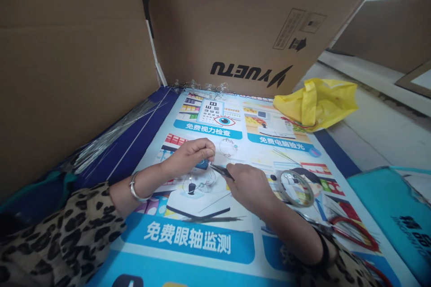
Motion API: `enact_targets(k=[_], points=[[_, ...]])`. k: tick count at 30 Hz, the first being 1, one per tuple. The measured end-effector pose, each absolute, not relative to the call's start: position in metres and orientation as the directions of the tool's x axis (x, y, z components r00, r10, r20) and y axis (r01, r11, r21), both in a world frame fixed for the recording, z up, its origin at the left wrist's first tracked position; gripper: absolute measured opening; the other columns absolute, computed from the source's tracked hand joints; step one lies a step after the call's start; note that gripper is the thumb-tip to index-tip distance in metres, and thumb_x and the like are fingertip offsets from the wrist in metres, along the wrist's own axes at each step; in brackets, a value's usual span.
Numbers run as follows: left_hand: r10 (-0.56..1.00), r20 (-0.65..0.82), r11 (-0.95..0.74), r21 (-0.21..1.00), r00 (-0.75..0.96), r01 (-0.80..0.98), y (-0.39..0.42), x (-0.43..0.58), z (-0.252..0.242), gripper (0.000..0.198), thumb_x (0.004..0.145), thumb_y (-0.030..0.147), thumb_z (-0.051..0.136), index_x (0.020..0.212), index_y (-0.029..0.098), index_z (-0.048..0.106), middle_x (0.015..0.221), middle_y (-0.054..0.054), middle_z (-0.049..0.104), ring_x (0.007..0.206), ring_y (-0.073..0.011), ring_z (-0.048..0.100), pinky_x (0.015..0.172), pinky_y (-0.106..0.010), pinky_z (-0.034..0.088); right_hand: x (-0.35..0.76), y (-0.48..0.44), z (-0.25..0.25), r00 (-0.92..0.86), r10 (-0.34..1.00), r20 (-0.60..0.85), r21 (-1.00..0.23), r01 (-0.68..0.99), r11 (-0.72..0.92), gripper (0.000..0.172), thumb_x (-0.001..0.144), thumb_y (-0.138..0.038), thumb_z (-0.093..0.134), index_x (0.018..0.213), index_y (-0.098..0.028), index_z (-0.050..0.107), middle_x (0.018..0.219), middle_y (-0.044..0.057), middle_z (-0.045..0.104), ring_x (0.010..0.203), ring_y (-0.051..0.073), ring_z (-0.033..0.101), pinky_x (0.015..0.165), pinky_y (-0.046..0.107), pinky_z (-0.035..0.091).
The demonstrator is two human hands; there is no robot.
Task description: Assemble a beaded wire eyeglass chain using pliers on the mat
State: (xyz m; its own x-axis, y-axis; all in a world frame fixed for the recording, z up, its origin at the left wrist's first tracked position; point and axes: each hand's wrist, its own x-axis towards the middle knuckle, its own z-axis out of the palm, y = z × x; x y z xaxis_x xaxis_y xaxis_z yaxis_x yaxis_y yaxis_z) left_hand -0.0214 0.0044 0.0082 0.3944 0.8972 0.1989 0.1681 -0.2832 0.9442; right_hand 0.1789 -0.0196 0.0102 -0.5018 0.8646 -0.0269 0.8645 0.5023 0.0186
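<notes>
In the head view my left hand (191, 154), a metal bangle on its wrist, pinches the end of a thin wire loop strung with small clear beads (206, 184). The loop hangs just below the fingers over the printed sheet. My right hand (251, 186) is closed around a pair of pliers (220, 170), whose narrow jaws point left and meet the wire at my left fingertips. Whether the jaws grip the wire is too small to tell. A second beaded ring (229, 147) lies just beyond my hands.
Cardboard walls (235, 22) stand behind and left. Thin wires (107, 136) lie at left; several clear beaded pieces (208, 87) line the back. On the right are a yellow bag (316, 105), a tape roll (311, 193), red-handled scissors (357, 233) and a teal pouch (387, 215).
</notes>
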Motion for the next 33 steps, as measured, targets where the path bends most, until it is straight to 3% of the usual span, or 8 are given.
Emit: enact_targets(k=[7, 11, 17, 21, 26, 33], points=[[0.906, 0.179, -0.255, 0.954, 0.383, 0.158, 0.004, -0.021, 0.009, 0.018, 0.084, 0.028, 0.047, 0.072, 0.018, 0.056, 0.071, 0.000, 0.059, 0.069, -0.0118, 0.054, 0.067, -0.024, 0.041, 0.178, -0.020, 0.009, -0.504, 0.863, -0.035, 0.010, 0.863, 0.504, 0.015, 0.087, -0.029, 0.039, 0.082, -0.021, 0.051, 0.079, 0.002, 0.063, 0.069, 0.015, 0.057, 0.053, 0.026, 0.023], [0.925, 0.187, -0.242, 0.961, 0.332, 0.134, 0.004, -0.019, 0.011, 0.018, 0.084, 0.029, 0.048, 0.071, 0.018, 0.056, 0.069, 0.000, 0.059, 0.067, -0.0117, 0.053, 0.066, -0.024, 0.041, 0.179, -0.017, 0.006, -0.498, 0.867, 0.005, -0.072, 0.865, 0.497, 0.018, 0.088, -0.032, 0.040, 0.081, -0.021, 0.052, 0.080, 0.002, 0.062, 0.074, 0.015, 0.056, 0.057, 0.025, 0.027], [0.972, 0.225, -0.226, 0.974, -0.064, -0.005, 0.013, -0.023, 0.006, 0.019, 0.083, 0.033, 0.050, 0.071, 0.018, 0.053, 0.069, 0.001, 0.057, 0.063, -0.0101, 0.049, 0.061, -0.021, 0.039, 0.183, -0.006, -0.002, -0.415, 0.909, 0.030, -0.244, 0.879, 0.409, 0.020, 0.087, -0.035, 0.042, 0.088, -0.020, 0.055, 0.085, 0.002, 0.061, 0.080, 0.015, 0.054, 0.066, 0.024, 0.033], [0.968, 0.104, -0.139, 0.980, -0.231, -0.140, 0.023, -0.029, -0.001, 0.020, 0.079, 0.037, 0.054, 0.073, 0.018, 0.052, 0.069, 0.001, 0.055, 0.056, -0.0083, 0.047, 0.051, -0.020, 0.036, 0.184, -0.004, -0.005, -0.456, 0.889, 0.045, -0.303, 0.841, 0.447, 0.019, 0.085, -0.033, 0.046, 0.084, -0.018, 0.057, 0.082, 0.002, 0.060, 0.079, 0.015, 0.052, 0.069, 0.025, 0.035], [0.970, 0.045, -0.096, 0.974, -0.241, -0.205, 0.025, -0.030, -0.004, 0.019, 0.077, 0.036, 0.057, 0.070, 0.018, 0.053, 0.068, 0.001, 0.054, 0.060, -0.0091, 0.050, 0.052, -0.020, 0.037, 0.181, -0.009, -0.001, -0.636, 0.771, 0.024, -0.346, 0.718, 0.604, 0.017, 0.082, -0.033, 0.053, 0.082, -0.018, 0.060, 0.079, 0.002, 0.060, 0.079, 0.015, 0.051, 0.072, 0.026, 0.035], [0.980, 0.037, -0.068, 0.985, -0.193, -0.157, 0.024, -0.029, -0.009, 0.021, 0.077, 0.038, 0.057, 0.070, 0.018, 0.054, 0.068, 0.002, 0.056, 0.062, -0.0096, 0.051, 0.055, -0.020, 0.036, 0.183, -0.009, 0.005, -0.783, 0.621, -0.023, -0.368, 0.584, 0.723, 0.022, 0.079, -0.038, 0.058, 0.090, -0.019, 0.062, 0.086, 0.003, 0.063, 0.084, 0.016, 0.052, 0.075, 0.028, 0.033]])
